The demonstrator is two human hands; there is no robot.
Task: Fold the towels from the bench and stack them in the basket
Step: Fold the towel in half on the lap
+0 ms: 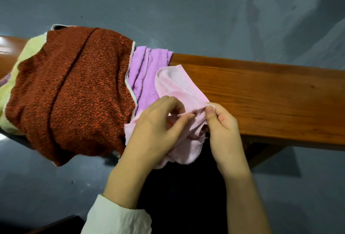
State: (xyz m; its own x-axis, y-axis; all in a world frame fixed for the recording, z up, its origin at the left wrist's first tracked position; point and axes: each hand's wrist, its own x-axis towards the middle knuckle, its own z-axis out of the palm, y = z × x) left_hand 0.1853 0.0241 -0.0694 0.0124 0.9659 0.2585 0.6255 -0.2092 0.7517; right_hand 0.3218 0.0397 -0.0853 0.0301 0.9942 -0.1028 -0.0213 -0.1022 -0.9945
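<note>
Head view: wooden bench carries a rust-red towel, left of the fingers, overlapping a purple towel. Pink towel stretches away beyond the fingers; left hand and right hand both pinch its near edge, close together.

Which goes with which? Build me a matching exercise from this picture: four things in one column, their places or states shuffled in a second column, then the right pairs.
Column one
1. red towel
2. purple towel
3. pink towel
4. bench

Column two
A. pinched by the left hand and the right hand
B. bare wood showing on the right
C. hangs over the near edge, on the left
D. lies partly under two other towels

Pairs: 1-C, 2-D, 3-A, 4-B
</note>
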